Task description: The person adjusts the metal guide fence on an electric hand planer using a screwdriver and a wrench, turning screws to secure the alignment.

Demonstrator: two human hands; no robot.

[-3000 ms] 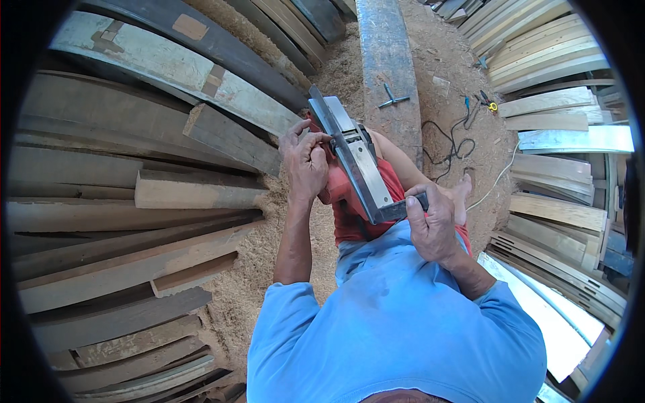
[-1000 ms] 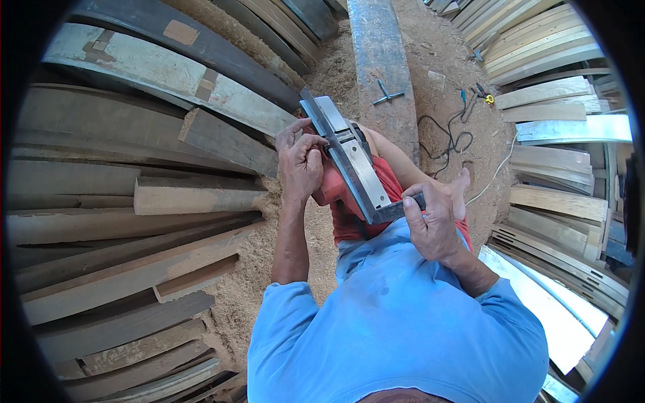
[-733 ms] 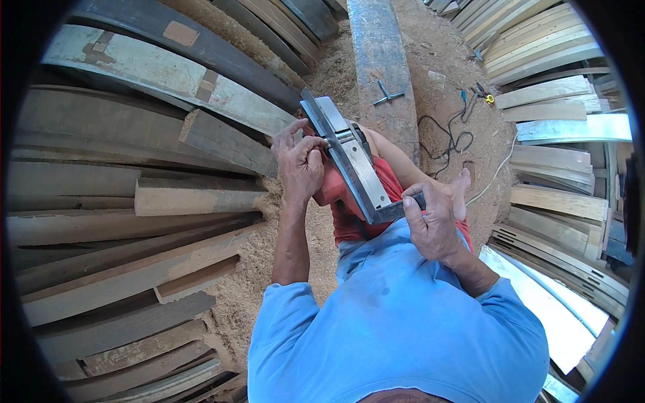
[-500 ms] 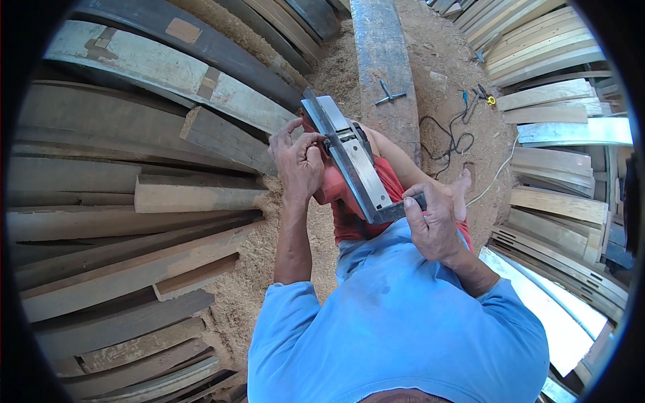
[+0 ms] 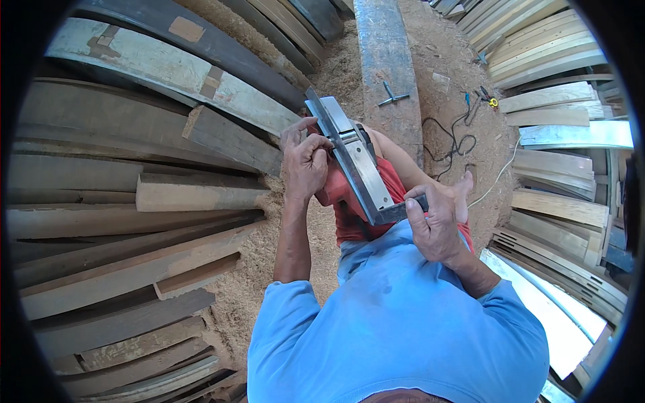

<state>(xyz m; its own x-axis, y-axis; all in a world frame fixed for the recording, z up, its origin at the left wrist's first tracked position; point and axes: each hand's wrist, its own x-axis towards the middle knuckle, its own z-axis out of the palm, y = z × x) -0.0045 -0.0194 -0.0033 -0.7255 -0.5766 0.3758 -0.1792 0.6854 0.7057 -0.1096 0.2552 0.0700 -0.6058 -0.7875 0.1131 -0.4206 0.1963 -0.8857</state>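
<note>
An electric hand planer (image 5: 365,168) lies upside down across my lap, its bright metal sole facing up. Along its left edge stands the long blade of a steel square (image 5: 391,214), whose short arm turns off at the near end. My right hand (image 5: 433,221) is closed round that short arm, thumb on top. My left hand (image 5: 304,161) is at the planer's left side near the cutter slot, fingers bent, the index finger against the square's edge. What the left thumb touches is partly hidden. The planer's red body shows below the sole.
A long worn plank (image 5: 386,54) stretches away ahead, with a T-handled wrench (image 5: 392,96) on it. On the sawdust-strewn floor to its right lie a black cord (image 5: 451,138) and yellow-handled pliers (image 5: 493,102). Stacked timber (image 5: 80,174) lines the left side; more boards (image 5: 557,195) line the right.
My left hand's fingers have shifted and curled in closer against the square and the planer's side. My right hand keeps its hold, and the view has shifted slightly.
</note>
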